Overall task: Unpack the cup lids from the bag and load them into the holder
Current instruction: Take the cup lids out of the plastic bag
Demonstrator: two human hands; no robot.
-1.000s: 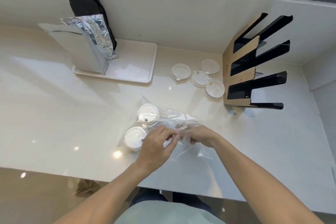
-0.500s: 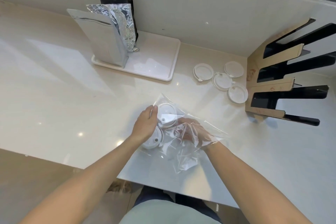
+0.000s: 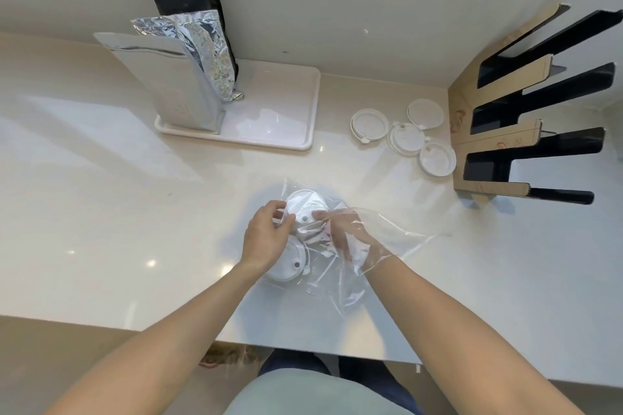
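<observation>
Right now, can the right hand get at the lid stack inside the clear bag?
Probably yes: the right hand is already inside the clear bag, fingertips at the upper lid stack, with nothing between them.

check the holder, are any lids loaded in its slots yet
No, the holder shows only bare black slots, while four loose lids lie on the counter beside it.
</observation>
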